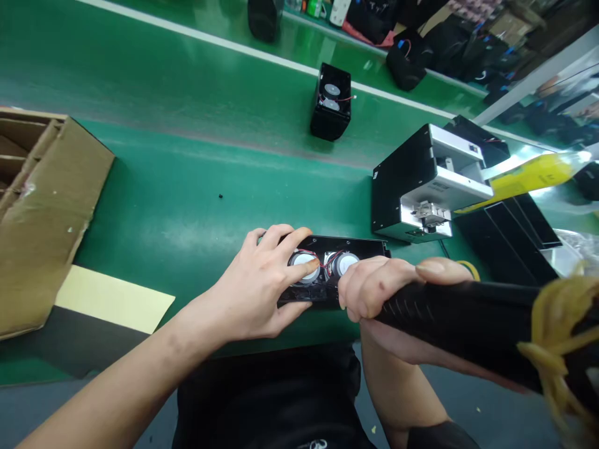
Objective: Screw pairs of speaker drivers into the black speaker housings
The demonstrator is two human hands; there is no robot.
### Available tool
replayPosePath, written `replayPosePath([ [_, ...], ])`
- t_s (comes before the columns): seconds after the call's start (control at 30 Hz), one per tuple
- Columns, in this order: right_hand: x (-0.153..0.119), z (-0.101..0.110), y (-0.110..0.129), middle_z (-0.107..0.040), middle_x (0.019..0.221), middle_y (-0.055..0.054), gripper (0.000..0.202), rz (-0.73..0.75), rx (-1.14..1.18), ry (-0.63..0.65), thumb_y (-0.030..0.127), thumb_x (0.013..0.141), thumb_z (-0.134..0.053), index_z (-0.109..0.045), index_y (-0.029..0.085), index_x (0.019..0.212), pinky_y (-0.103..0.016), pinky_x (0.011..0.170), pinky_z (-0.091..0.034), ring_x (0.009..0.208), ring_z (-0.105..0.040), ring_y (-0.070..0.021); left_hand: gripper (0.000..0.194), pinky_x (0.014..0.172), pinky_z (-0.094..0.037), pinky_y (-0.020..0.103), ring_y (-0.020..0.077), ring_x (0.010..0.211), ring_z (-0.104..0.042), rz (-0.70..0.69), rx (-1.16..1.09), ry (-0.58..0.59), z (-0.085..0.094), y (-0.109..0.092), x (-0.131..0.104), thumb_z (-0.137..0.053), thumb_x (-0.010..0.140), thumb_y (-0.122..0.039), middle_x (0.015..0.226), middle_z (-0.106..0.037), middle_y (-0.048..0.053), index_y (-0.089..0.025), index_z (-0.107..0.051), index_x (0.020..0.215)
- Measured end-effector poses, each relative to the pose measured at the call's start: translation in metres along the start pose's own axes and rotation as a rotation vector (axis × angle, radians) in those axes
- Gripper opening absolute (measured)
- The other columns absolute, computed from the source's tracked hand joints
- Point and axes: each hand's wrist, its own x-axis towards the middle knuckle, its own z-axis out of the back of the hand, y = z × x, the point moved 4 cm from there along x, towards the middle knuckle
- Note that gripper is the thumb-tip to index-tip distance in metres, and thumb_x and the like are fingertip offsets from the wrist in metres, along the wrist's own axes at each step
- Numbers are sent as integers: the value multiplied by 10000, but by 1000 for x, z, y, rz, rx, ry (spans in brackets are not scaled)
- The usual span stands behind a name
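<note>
Left hand spread over case, holding its left end; right hand wrapped round black tool above right end; case at near side of table, 2 speakers inside; carton left.

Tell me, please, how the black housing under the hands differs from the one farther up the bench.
In the near housing, two pale discs sit side by side; in the far housing, one sits behind the other. The left hand is on the near housing, while no hand touches the far housing. Both are black and open-topped.
</note>
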Motion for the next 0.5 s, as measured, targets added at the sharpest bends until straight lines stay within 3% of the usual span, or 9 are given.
replayPosePath([
  [0.1, -2, 1, 14, -675, 684, 20, 438, 155, -14, -241, 594, 1018, -706, -761, 288, 1326, -315, 418, -515, 433, -568, -156, 416, 1115, -478, 675, 437, 1415, -504, -2, -12, -35, 0, 1, -1, -700, 928, -412, 1624, -522, 180, -245, -745, 1306],
  [0.17, 2, 14, 34, -639, 652, 40, 474, 194, -21, -339, 647, 1016, -681, -759, 283, 1309, -300, 376, -476, 382, -514, -131, 408, 1093, -498, 673, 437, 1402, -513, -15, -2, -71, -2, 2, -2, -698, 928, -388, 1613, -528, 183, -244, -740, 1307],
  [0.3, 26, 72, 86, -559, 616, 74, 377, 385, -128, -411, 569, 981, -748, -758, 290, 1236, -281, 342, -398, 346, -430, -105, 402, 1062, -523, 679, 431, 1382, -535, -43, 20, -136, -9, 7, -5, -674, 945, -342, 1635, -516, 153, -274, -714, 1339],
  [0.33, 34, 87, 98, -531, 606, 72, 437, 512, -201, -397, 623, 939, -739, -759, 274, 1202, -262, 313, -350, 342, -414, -103, 406, 1057, -529, 678, 429, 1381, -539, -45, 23, -143, -11, 9, -6, -673, 946, -339, 1647, -509, 138, -289, -708, 1347],
  [0.4, 50, 120, 110, -471, 587, 70, 519, 653, -393, -543, 721, 1014, -491, -720, 263, 1095, -217, 343, -321, 365, -406, -87, 418, 1045, -539, 677, 426, 1383, -543, -52, 33, -156, -14, 13, -7, -670, 949, -347, 1660, -503, 116, -314, -694, 1365],
  [0.5, 72, 152, 103, -454, 573, 75, 608, 687, -561, -665, 729, 1070, -258, -618, 239, 1059, -182, 389, -336, 383, -434, -73, 460, 1022, -556, 677, 431, 1390, -545, -72, 41, -177, -18, 18, -9, -677, 938, -381, 1666, -502, 101, -338, -668, 1396],
])
